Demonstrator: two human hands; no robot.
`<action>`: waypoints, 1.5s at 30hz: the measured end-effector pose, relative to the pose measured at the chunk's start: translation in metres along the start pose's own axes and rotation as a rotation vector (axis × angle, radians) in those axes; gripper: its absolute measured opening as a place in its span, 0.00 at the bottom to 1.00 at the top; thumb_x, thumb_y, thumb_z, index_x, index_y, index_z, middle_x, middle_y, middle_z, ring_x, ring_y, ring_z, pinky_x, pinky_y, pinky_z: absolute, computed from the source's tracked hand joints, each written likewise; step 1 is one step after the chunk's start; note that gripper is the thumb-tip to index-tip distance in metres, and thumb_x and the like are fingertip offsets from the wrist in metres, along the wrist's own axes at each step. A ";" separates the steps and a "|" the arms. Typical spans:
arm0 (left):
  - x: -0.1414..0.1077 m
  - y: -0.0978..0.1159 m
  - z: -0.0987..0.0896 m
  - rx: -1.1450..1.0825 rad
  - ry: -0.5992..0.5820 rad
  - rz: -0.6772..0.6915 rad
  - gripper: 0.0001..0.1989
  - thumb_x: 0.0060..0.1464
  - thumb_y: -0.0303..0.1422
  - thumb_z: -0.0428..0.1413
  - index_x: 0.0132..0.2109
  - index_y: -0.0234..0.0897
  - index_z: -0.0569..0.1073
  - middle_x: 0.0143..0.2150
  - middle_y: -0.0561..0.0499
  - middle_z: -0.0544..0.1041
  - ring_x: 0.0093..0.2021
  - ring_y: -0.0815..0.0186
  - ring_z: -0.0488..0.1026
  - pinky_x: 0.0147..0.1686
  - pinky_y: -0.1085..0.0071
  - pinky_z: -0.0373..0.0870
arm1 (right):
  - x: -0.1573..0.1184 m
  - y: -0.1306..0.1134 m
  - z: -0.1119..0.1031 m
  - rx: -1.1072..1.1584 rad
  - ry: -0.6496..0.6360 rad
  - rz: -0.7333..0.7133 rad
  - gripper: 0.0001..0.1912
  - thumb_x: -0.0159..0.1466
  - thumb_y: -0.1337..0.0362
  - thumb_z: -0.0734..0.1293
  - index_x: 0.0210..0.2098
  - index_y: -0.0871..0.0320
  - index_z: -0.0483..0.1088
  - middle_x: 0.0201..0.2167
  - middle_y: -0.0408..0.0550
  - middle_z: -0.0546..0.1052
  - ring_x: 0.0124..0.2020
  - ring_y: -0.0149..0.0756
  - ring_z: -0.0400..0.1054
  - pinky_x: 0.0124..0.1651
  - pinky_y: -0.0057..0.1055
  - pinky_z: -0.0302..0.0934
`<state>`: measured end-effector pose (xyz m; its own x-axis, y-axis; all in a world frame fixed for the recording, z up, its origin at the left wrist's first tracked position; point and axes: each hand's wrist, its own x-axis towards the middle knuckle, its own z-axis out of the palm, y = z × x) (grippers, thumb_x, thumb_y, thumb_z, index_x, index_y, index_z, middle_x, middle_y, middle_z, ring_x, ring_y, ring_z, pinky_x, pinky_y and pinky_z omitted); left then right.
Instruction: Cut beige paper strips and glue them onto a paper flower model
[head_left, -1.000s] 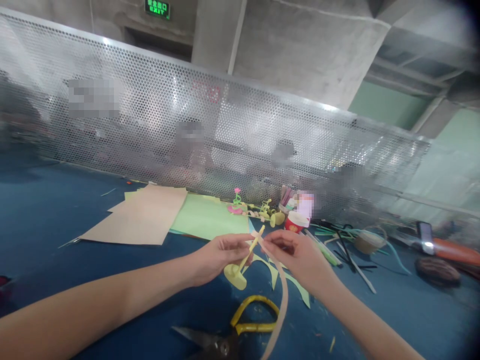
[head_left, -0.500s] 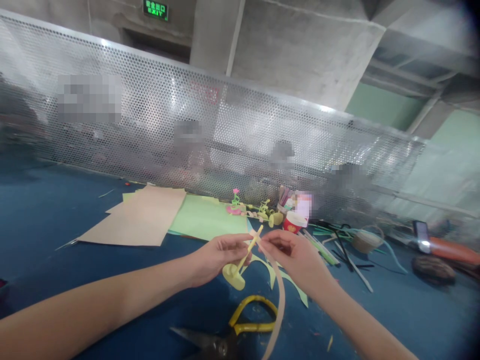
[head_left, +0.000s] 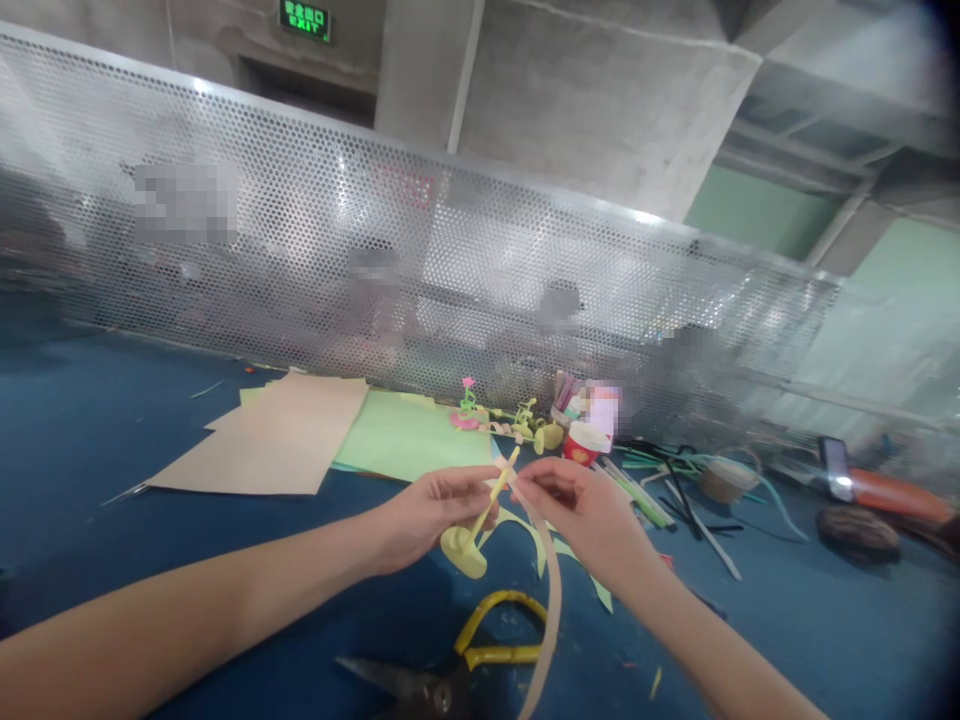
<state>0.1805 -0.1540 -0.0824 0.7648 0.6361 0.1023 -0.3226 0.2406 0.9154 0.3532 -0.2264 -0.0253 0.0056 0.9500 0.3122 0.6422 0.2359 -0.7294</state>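
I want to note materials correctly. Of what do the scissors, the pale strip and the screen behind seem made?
Scissors: seemingly metal blade, dull grey; smooth yellow handles, perhaps plastic.
Pale strip: matte paper or thin foam, judging by its soft curve and no glints.
Screen: probably metal, shiny, with bright glints and punched holes.

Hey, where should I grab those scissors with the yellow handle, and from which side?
I'd grip the scissors by the yellow handle, coming down from above on your right. They lie flat, with the visible blade tip pointing left, away from that grip. Mind the pale strip hanging across the handle's right end.
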 end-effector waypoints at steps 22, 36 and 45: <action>0.002 0.003 0.005 0.071 -0.021 0.019 0.17 0.52 0.35 0.57 0.49 0.39 0.72 0.35 0.51 0.74 0.34 0.70 0.69 0.41 0.71 0.61 | 0.001 0.003 0.003 0.089 -0.011 -0.007 0.10 0.59 0.59 0.63 0.33 0.59 0.70 0.29 0.47 0.77 0.31 0.35 0.71 0.33 0.28 0.64; 0.012 0.008 0.026 0.042 -0.024 0.061 0.15 0.49 0.33 0.59 0.46 0.38 0.75 0.40 0.48 0.77 0.41 0.67 0.71 0.47 0.70 0.62 | 0.006 0.008 -0.008 0.096 0.068 0.023 0.10 0.56 0.58 0.65 0.30 0.60 0.71 0.26 0.48 0.78 0.28 0.36 0.72 0.31 0.29 0.65; 0.039 -0.001 0.036 -0.068 0.195 0.114 0.12 0.41 0.32 0.64 0.36 0.32 0.78 0.33 0.47 0.79 0.36 0.67 0.74 0.47 0.67 0.65 | 0.008 0.018 -0.018 0.200 0.033 0.073 0.12 0.58 0.56 0.64 0.32 0.60 0.69 0.28 0.50 0.79 0.33 0.39 0.74 0.38 0.33 0.67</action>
<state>0.2310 -0.1555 -0.0649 0.6013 0.7899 0.1206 -0.4425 0.2035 0.8734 0.3780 -0.2187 -0.0251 0.0733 0.9596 0.2717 0.4739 0.2062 -0.8561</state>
